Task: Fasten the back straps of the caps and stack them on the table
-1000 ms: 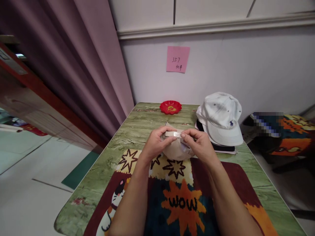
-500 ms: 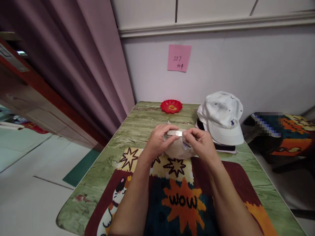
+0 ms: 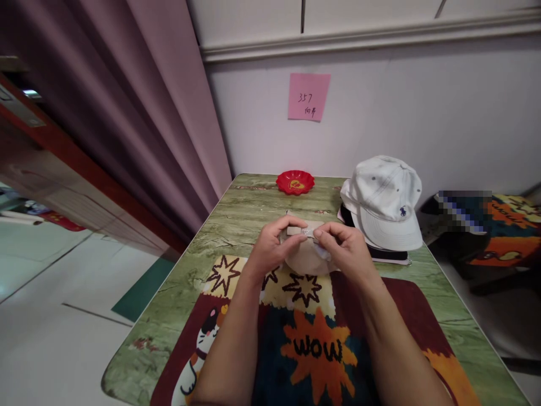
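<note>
A beige cap is held at the table's middle, its adjusting strap toward me and partly hidden by my fingers. My left hand pinches the strap between thumb and fingers on the left side. On the other side my right hand grips the strap end beside a small shiny metal buckle, thumb and index finger pressed together. To the right of my right hand stands a stack of caps, topped by a white cap with a small dark blue emblem.
A red scalloped dish sits at the table's back edge. A patterned mat with "WOW" lies under my forearms on the green wood-look table. Beyond the table's right side is a stool with a similar patterned cover. A purple curtain hangs at left.
Both hands stay on the strap with slight finger movement. The buckle now appears tilted and less bright. The view has shifted a little.
</note>
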The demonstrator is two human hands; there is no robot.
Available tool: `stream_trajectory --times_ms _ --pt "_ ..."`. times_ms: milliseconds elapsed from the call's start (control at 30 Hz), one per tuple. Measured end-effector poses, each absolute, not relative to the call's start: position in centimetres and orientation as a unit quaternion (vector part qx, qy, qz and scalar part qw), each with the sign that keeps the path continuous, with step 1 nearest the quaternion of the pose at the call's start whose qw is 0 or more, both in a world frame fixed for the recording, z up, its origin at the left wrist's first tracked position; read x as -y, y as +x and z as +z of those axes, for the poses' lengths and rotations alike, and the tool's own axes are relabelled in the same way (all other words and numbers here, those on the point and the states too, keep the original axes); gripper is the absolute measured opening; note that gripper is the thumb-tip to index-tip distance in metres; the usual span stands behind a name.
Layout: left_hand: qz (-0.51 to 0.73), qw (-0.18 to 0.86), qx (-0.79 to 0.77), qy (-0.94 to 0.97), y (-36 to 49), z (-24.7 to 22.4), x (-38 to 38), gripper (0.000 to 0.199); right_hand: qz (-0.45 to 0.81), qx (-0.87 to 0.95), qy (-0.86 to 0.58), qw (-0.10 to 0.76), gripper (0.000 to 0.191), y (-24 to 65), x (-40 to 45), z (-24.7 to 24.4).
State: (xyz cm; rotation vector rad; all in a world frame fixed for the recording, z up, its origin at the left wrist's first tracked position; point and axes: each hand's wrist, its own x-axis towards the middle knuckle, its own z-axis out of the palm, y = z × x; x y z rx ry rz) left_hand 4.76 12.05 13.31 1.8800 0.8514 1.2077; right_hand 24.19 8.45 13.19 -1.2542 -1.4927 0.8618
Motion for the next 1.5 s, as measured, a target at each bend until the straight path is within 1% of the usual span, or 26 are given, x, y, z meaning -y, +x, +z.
stream_trajectory --times_ms 67,133,200,267,333,400,500,600,667,800,867,967,1000,1067,1133,1167,1333,1400,1500 --pt "0.529 0.435 -0.347 0.641 4.5 12.9 -12.4 0.02 0.389 0.641 -0.478 0.458 0.031 25.5 -8.6 13.7" --pt "0.591 0.494 -0.346 0.536 4.0 12.7 -12.8 0.025 0.42 0.665 -0.46 0.412 0.036 27.0 -8.8 13.9" --pt "0.643 0.528 -0.338 0.44 3.5 12.8 -13.3 0.031 0.446 0.677 -0.455 0.368 0.033 28.2 -9.0 13.7" --pt "0.672 0.54 -0.347 0.37 3.1 13.0 -13.7 0.034 0.486 0.666 -0.443 0.351 0.03 28.5 -9.3 12.8" --pt "0.674 0.545 -0.375 0.328 2.6 13.1 -14.0 0.035 0.538 0.614 -0.424 0.392 0.032 27.9 -9.7 11.6" --pt "0.658 0.555 -0.402 0.311 2.2 13.1 -14.2 0.034 0.576 0.536 -0.408 0.463 0.034 26.9 -9.9 10.6" --pt "0.636 0.576 -0.387 0.337 1.7 13.4 -13.8 0.037 0.578 0.436 -0.399 0.563 0.039 25.6 -10.2 10.1" --pt "0.624 0.591 -0.33 0.39 1.4 13.9 -13.1 0.05 0.554 0.374 -0.395 0.631 0.043 24.9 -10.2 10.8" --pt "0.598 0.618 -0.308 0.406 1.2 14.0 -12.9 0.057 0.537 0.349 -0.392 0.66 0.041 24.6 -10.1 11.5" --pt "0.542 0.688 -0.313 0.368 0.8 13.7 -13.0 0.059 0.512 0.306 -0.388 0.703 0.033 24.5 -9.8 12.3" --pt "0.526 0.707 -0.319 0.35 0.6 13.6 -12.6 0.061 0.514 0.274 -0.379 0.719 0.033 24.6 -9.7 12.3" --pt "0.474 0.738 -0.316 0.36 0.7 13.7 -10.4 0.07 0.529 0.232 -0.372 0.726 0.035 24.6 -10.0 11.9" --pt "0.458 0.746 -0.317 0.365 0.9 13.7 -9.3 0.068 0.536 0.226 -0.376 0.721 0.036 24.5 -10.1 11.8" --pt "0.442 0.755 -0.326 0.358 1.2 13.9 -7.2 0.051 0.562 0.215 -0.387 0.699 0.039 24.5 -10.0 11.7" --pt "0.463 0.753 -0.336 0.326 1.4 13.9 -5.6 0.035 0.597 0.211 -0.389 0.669 0.042 24.6 -9.2 11.6" --pt "0.481 0.749 -0.339 0.306 1.4 13.9 -5.2 0.033 0.615 0.212 -0.385 0.655 0.042 24.6 -8.4 11.5" --pt "0.556 0.72 -0.367 0.195 1.9 13.7 -5.9 0.03 0.714 0.199 -0.345 0.576 0.038 24.3 -2.3 9.6" --pt "0.568 0.719 -0.371 0.151 2.5 13.6 -6.8 0.029 0.727 0.177 -0.336 0.572 0.038 23.9 -0.6 9.2" --pt "0.568 0.74 -0.337 0.132 3.5 13.5 -8.3 0.036 0.707 0.171 -0.338 0.597 0.044 24.1 -1.0 10.8"
